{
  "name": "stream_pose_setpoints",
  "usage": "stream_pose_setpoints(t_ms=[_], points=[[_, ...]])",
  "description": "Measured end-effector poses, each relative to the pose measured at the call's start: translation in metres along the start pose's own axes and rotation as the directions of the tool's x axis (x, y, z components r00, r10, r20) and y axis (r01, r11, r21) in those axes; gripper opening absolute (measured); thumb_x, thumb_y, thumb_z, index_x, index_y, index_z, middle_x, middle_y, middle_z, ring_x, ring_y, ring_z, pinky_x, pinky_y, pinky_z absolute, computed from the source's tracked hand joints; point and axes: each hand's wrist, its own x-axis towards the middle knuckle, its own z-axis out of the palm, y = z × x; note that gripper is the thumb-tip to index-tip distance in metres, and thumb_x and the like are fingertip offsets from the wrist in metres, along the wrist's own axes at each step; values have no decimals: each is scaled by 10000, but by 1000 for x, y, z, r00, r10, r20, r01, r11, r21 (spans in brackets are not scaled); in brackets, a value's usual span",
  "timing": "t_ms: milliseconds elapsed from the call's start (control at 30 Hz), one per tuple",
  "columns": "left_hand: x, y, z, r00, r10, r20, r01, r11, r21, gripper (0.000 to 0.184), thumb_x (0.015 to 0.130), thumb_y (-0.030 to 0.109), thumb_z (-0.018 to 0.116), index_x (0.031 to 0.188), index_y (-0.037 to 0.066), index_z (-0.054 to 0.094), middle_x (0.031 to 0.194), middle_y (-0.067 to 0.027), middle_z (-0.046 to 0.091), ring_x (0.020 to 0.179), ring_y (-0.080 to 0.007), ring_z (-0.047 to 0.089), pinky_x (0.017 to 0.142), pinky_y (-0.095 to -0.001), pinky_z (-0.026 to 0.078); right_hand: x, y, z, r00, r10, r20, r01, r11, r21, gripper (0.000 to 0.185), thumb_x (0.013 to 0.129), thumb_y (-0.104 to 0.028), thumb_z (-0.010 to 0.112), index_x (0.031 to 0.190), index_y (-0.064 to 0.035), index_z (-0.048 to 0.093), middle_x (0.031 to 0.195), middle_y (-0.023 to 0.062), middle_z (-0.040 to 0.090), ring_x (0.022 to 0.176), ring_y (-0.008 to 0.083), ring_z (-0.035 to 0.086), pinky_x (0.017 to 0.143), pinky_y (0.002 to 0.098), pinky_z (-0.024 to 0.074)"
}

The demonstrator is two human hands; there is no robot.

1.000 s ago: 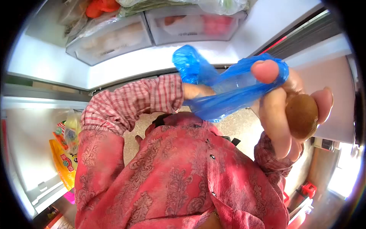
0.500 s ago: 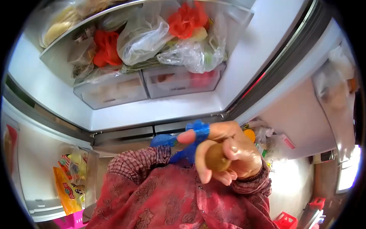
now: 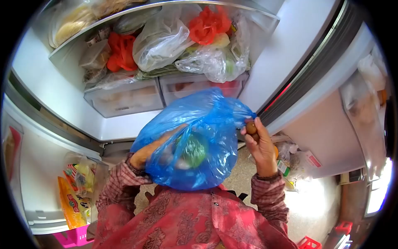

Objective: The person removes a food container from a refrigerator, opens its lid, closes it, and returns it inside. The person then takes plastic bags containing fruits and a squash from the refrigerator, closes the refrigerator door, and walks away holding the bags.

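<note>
A large blue see-through plastic bag hangs in front of my chest, bulging, with a green round thing and something pale showing through its film. My left hand is at the bag's left side, gripping it; its fingertips are partly hidden by the film. At the bag's gathered upper right end, my right hand is closed around two small brown round fruits, and its fingertips also pinch the blue film. I cannot tell the exact kind of fruit.
An open fridge stands ahead, its shelf above clear bags, red bags and two drawers. Open doors flank me; the left one holds a yellow packet. Packets sit at the right door.
The blue bag has come up from behind my hands and spread out before me. My left hand has moved left, my right hand a little right, and two brown fruits now show instead of one.
</note>
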Motion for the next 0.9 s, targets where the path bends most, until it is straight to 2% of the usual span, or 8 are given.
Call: stream_pose_setpoints(t_ms=[167,333,433,500,533,600,767,900], points=[[-15,21,-23,998,-16,-55,18,1000,20,723,660,206,794,1260,8,443,1203,-158,535,1102,-252,544,930,-330,423,23,87,-71,967,170,-192,-161,985,61,275,909,-290,599,969,-22,586,805,115,606,554,72,491,449,126,377],[-26,-4,-25,879,90,-469,171,858,485,632,675,175,742,1212,3,457,1058,-260,578,971,-391,585,832,-386,469,-7,63,-45,961,267,77,-275,878,391,303,950,-314,526,994,-20,586,785,113,586,486,56,411,420,126,345],[-33,1,-49,815,-152,-560,391,856,337,685,639,166,752,1220,-27,444,1071,-203,599,961,-329,599,853,-358,464,-32,16,-32,976,98,194,-167,911,378,310,961,-310,502,1009,-14,580,789,125,583,465,58,366,403,141,308],[-44,-19,-60,829,-142,-540,-6,965,-264,723,598,110,738,1243,-19,437,1088,-105,591,978,-222,580,892,-310,442,-30,22,-35,991,87,98,-105,976,190,311,944,-309,534,1011,-7,576,792,128,589,463,69,373,406,144,301],[-49,-17,-58,815,-155,-559,5,965,-261,723,598,110,738,1243,-19,437,1088,-105,591,978,-222,580,892,-310,442,-24,37,-39,992,110,-68,-106,993,60,308,925,-314,565,996,-15,585,785,129,603,466,78,395,414,150,316],[-45,-13,-51,836,-220,-503,-286,608,-740,768,563,93,735,1266,11,436,1095,-34,556,1006,-147,534,926,-270,410,-7,74,-52,977,193,-88,-200,976,-80,280,909,-291,592,947,-14,603,774,123,633,518,82,478,436,164,343],[-40,-9,-51,823,-141,-551,-343,650,-678,731,597,114,695,1271,13,430,1104,-59,560,1020,-167,545,919,-279,427,6,120,-43,958,281,-59,-287,934,-215,257,914,-259,586,937,-4,609,771,113,648,558,84,525,482,168,382],[-35,-17,-59,804,-296,-516,-444,278,-852,503,734,175,675,1182,-1,529,1040,-106,634,922,-212,632,822,-333,526,28,112,-41,959,259,-120,-280,935,-219,266,916,-254,583,955,8,609,769,107,646,560,71,523,484,163,385]])
